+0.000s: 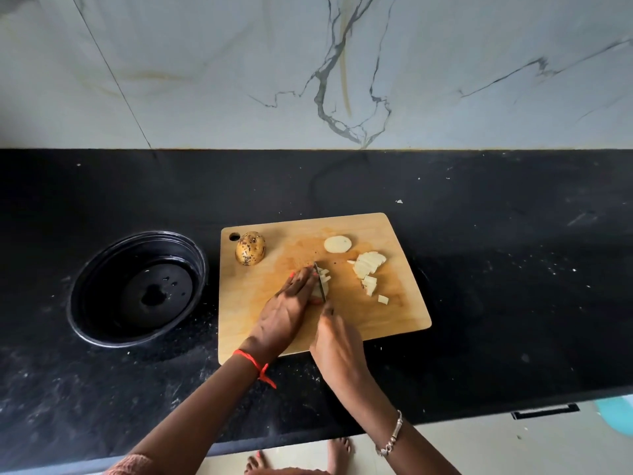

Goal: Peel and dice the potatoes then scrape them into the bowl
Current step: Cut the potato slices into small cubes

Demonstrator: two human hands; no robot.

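Note:
On the wooden cutting board [387, 323] my left hand [286, 311] presses down on a peeled potato piece [317, 290] with fairly straight fingers. My right hand [337, 344] grips a knife [320, 281], its handle hidden in my fist, the blade standing in that piece. Cut pale chunks [368, 272] lie to the right, and a round slice [337, 244] lies behind them. An unpeeled spotted potato [250, 248] sits at the board's far left corner. The black bowl [85, 289] stands left of the board, with nothing but a few drops inside.
The board rests on a black speckled counter [513, 269] backed by a marble-patterned wall [308, 70]. The counter's front edge runs below my forearms, with the floor and bare feet [339, 450] beneath. A drawer handle [544, 411] shows at lower right.

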